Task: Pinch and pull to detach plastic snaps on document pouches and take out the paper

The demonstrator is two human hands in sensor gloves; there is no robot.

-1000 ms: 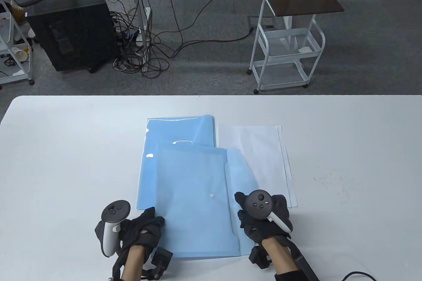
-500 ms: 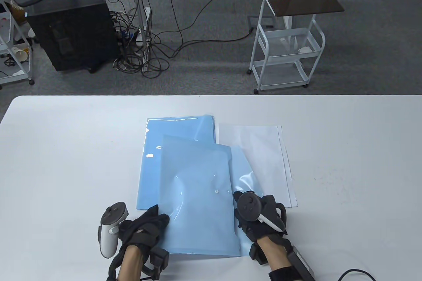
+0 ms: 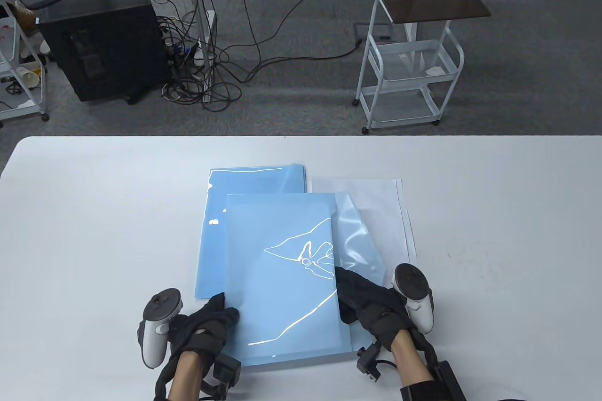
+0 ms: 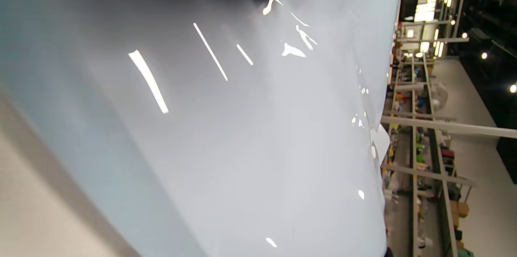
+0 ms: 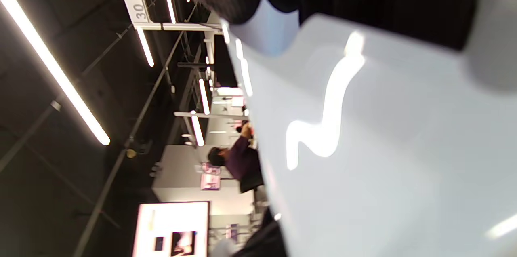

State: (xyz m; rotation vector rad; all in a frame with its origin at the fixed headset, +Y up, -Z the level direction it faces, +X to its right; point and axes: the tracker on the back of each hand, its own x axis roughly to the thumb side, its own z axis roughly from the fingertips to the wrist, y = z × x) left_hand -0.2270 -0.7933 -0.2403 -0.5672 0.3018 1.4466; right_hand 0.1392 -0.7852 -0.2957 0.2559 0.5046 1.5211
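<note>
A blue document pouch (image 3: 282, 279) lies at the near middle of the white worktop (image 3: 94, 213), on top of a second blue pouch (image 3: 256, 184) that sits just behind it. The left hand (image 3: 204, 326) grips the top pouch's near left edge, fingers curled round it. The right hand (image 3: 369, 300) pinches the translucent flap (image 3: 355, 236) at the pouch's right edge, lifted open. White paper sheets (image 3: 381, 213) lie just right of the pouch, partly under the flap.
</note>
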